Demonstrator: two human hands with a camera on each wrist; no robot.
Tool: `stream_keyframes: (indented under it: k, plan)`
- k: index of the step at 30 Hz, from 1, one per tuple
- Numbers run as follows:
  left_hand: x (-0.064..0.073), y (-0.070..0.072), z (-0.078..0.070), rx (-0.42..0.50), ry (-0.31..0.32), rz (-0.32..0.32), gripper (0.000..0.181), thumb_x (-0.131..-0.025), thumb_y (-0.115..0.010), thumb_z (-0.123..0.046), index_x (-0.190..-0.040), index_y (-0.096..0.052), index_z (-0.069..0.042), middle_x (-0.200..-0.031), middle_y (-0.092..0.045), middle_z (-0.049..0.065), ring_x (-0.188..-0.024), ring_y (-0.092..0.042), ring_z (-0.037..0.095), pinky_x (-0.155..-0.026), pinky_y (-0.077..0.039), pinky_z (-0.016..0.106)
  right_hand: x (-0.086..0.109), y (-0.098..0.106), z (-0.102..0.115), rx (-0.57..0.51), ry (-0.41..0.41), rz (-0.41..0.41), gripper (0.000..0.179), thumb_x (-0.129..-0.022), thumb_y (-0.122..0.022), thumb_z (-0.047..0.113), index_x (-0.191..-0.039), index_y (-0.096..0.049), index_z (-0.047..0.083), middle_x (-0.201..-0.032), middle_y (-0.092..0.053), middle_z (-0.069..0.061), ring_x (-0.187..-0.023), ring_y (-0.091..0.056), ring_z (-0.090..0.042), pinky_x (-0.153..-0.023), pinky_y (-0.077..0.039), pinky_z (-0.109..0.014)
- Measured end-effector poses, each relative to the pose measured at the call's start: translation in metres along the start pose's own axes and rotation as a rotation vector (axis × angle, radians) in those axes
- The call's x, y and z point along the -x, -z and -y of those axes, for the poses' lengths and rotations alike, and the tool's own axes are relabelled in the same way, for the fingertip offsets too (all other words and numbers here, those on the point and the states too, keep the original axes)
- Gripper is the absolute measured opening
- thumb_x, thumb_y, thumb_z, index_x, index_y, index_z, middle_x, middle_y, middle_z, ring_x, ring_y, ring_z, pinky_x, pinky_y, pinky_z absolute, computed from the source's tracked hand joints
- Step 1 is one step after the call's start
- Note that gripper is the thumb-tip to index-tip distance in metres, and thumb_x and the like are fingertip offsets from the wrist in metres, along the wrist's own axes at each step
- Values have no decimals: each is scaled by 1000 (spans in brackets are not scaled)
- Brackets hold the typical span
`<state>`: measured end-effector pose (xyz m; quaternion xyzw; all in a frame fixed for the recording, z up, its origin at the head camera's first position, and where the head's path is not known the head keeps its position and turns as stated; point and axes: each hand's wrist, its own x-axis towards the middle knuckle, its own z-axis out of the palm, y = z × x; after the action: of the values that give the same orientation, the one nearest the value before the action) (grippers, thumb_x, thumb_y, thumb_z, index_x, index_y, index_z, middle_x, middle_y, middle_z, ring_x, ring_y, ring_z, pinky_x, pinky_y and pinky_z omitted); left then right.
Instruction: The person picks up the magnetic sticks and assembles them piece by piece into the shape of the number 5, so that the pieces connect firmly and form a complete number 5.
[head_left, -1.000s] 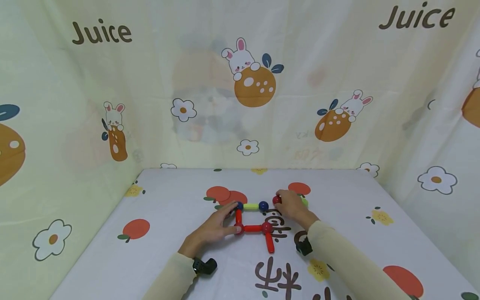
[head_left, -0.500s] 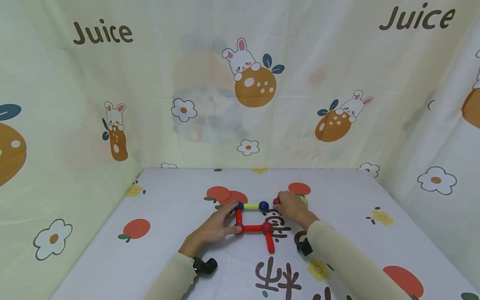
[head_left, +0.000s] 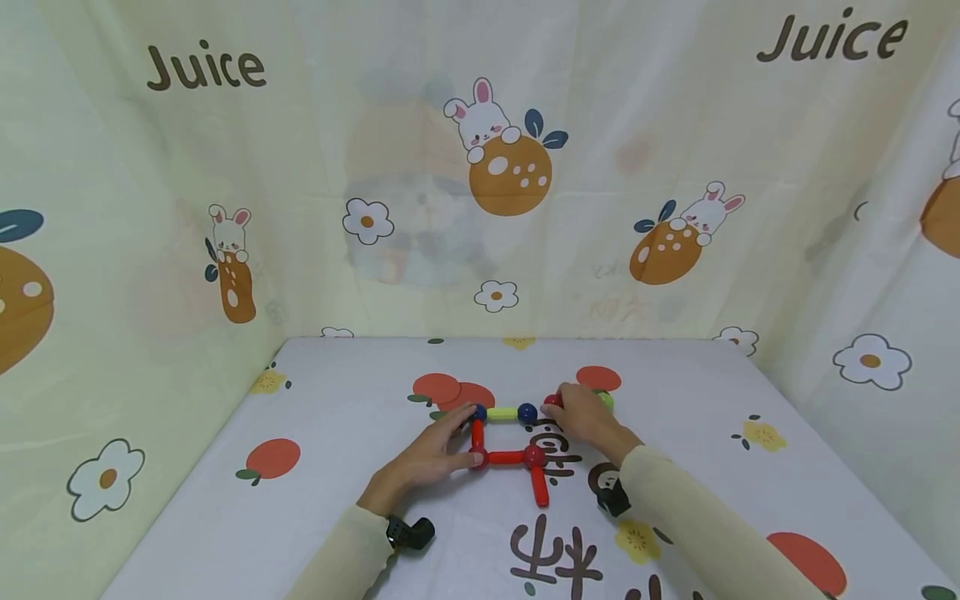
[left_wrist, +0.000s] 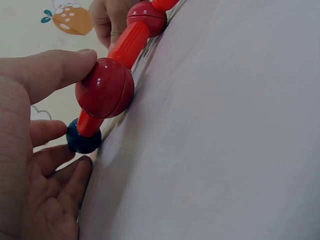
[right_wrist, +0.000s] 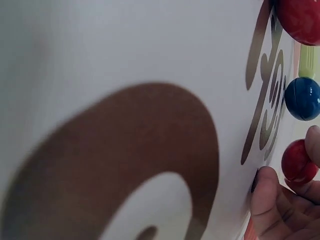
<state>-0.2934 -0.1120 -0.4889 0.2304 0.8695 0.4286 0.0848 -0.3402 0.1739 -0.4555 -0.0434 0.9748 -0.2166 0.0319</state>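
Magnetic balls and rods form a building frame on the table. Its red rod joins a near-left red ball to another red ball, from which a loose-ended red rod points nearer me. A yellow-green rod links two blue balls along the far side. My left hand holds the left side, thumb on the red ball, fingers against the blue ball. Right of the other blue ball, my right hand pinches a separate red ball. A lime-green piece shows beyond that hand, mostly hidden.
The white tablecloth bears printed fruit and dark lettering. A cream curtain with rabbit prints hangs behind and along both sides. Each wrist wears a black camera, such as the left wrist camera.
My right hand has shifted very slightly around the red ball, and its wrist has turned a little. My left hand and the frame stay in place.
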Motion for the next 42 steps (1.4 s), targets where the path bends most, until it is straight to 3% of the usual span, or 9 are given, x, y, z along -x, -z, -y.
stream_keyframes:
  k: [9, 22, 27, 32, 38, 42]
  plan:
    - [0, 0, -1, -11, 4, -6, 81, -92, -72, -40, -160, -32, -23, -166, -28, -3, -151, -30, 26, -118, -31, 57, 11, 2, -2, -79, 52, -84, 38, -97, -71, 30, -120, -62, 0, -93, -61, -8, -87, -55, -24, -69, -50, -30]
    - [0, 0, -1, -9, 5, -9, 82, -92, -73, -39, -160, -32, -22, -165, -29, -3, -150, -31, 27, -118, -32, 58, 35, -1, 3, -208, 152, -87, 37, -94, -74, 24, -124, -65, 5, -96, -65, -4, -85, -58, -20, -69, -53, -28]
    - [0, 0, -1, -9, 16, -12, 82, -91, -73, -40, -161, -31, -24, -165, -29, -3, -150, -31, 26, -118, -32, 57, 48, 2, 7, -314, 195, -53, 31, -93, -75, 18, -121, -67, 7, -95, -66, 0, -82, -60, -18, -68, -56, -27]
    - [0, 0, -1, 2, 11, -12, 83, -92, -73, -40, -161, -31, -22, -165, -29, -2, -151, -30, 27, -118, -31, 58, 59, 6, 8, -382, 236, -1, 26, -94, -74, 14, -118, -67, 8, -96, -68, 2, -90, -64, -16, -74, -59, -27]
    - [1, 0, -2, -3, 17, -8, 83, -91, -73, -41, -160, -32, -24, -166, -29, -4, -151, -28, 26, -117, -31, 59, 71, 10, 6, -415, 299, 37, 33, -94, -74, 16, -124, -66, 7, -107, -70, 0, -105, -67, -22, -87, -60, -36]
    - [0, -1, 1, -5, 19, -5, 83, -91, -73, -41, -161, -31, -26, -166, -28, -5, -151, -29, 26, -117, -31, 59, 77, 12, 0, -427, 362, 87, 40, -94, -74, 20, -130, -64, 5, -115, -70, -2, -109, -66, -23, -87, -59, -33]
